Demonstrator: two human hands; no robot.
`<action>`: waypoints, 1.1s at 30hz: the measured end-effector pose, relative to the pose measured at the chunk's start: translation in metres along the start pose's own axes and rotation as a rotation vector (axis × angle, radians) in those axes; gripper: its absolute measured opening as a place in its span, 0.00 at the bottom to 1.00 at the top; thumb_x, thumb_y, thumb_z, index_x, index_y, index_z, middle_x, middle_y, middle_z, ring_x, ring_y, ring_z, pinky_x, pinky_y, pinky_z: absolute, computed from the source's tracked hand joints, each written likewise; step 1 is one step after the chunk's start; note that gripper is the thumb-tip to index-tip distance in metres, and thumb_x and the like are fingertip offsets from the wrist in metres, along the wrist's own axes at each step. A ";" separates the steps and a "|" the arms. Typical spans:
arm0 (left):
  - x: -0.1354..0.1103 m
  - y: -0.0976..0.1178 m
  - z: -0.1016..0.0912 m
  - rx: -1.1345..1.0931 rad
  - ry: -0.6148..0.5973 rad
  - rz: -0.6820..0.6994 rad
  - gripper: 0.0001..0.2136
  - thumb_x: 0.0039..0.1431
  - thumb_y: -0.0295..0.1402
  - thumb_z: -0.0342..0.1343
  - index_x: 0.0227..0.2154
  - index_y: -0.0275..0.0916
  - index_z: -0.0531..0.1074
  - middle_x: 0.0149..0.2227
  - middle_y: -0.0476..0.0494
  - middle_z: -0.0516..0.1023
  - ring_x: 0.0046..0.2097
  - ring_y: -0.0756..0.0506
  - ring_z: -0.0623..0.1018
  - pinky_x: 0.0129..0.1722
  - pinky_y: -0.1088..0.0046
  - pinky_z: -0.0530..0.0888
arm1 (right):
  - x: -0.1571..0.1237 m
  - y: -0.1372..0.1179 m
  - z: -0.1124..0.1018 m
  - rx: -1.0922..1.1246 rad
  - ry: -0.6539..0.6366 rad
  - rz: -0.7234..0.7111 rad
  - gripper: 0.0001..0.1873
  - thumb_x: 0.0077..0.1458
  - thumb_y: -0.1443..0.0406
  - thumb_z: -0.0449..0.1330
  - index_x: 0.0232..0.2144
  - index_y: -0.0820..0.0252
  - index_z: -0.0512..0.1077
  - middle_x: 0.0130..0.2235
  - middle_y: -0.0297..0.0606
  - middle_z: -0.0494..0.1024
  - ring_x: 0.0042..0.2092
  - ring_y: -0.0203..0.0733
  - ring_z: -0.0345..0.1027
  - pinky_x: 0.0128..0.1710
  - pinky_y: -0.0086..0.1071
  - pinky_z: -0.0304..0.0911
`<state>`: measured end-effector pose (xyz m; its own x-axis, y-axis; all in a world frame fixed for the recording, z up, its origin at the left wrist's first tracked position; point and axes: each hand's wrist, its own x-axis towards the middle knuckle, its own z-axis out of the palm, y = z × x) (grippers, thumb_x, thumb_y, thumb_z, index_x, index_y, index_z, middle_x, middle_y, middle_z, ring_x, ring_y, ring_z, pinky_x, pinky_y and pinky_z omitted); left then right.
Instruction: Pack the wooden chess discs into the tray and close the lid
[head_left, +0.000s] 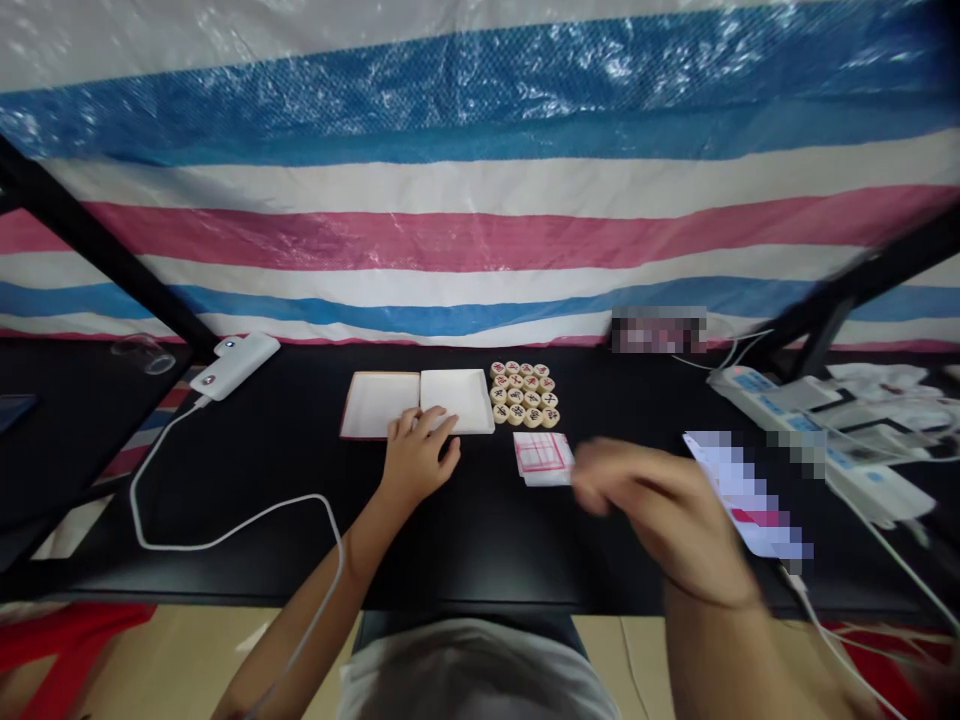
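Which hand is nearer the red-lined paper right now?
Right. The right hand is just right of the red-lined paper; the left hand lies farther left, on the white box.

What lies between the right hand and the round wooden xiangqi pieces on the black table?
In the head view, a small paper sheet printed with red grid lines lies there, between the right hand and the xiangqi pieces, on the black table.
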<state>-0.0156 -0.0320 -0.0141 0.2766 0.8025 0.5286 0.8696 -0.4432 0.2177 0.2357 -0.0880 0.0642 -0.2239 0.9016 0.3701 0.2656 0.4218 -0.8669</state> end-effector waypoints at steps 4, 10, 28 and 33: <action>-0.001 -0.007 0.000 0.085 -0.159 0.032 0.08 0.62 0.33 0.52 0.36 0.45 0.77 0.39 0.45 0.80 0.46 0.40 0.71 0.41 0.60 0.61 | -0.005 0.055 0.018 -0.685 0.013 -0.010 0.19 0.60 0.59 0.54 0.50 0.60 0.72 0.51 0.48 0.74 0.54 0.53 0.66 0.54 0.50 0.61; -0.020 0.002 -0.022 0.106 -0.228 0.131 0.07 0.62 0.30 0.52 0.35 0.44 0.75 0.38 0.46 0.79 0.44 0.41 0.71 0.42 0.60 0.60 | -0.035 0.086 0.031 -0.785 0.054 -0.006 0.12 0.63 0.63 0.52 0.39 0.58 0.76 0.43 0.43 0.78 0.46 0.46 0.69 0.47 0.42 0.64; -0.067 -0.005 -0.020 -0.163 -0.029 0.061 0.05 0.61 0.32 0.53 0.37 0.39 0.70 0.46 0.38 0.73 0.48 0.44 0.76 0.47 0.67 0.76 | 0.021 0.043 0.111 -0.747 -0.303 -0.254 0.09 0.61 0.63 0.55 0.36 0.61 0.74 0.37 0.42 0.76 0.42 0.44 0.67 0.53 0.42 0.59; -0.065 -0.002 -0.025 -0.172 -0.040 0.058 0.06 0.61 0.35 0.53 0.38 0.39 0.71 0.46 0.38 0.73 0.48 0.43 0.75 0.48 0.65 0.75 | 0.021 0.044 0.106 -0.731 -0.288 -0.239 0.10 0.61 0.64 0.55 0.39 0.61 0.75 0.38 0.42 0.76 0.42 0.45 0.66 0.52 0.42 0.59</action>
<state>-0.0455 -0.0932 -0.0287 0.3435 0.7875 0.5117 0.7700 -0.5481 0.3266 0.1436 -0.0606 -0.0016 -0.5574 0.7615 0.3308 0.7019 0.6450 -0.3020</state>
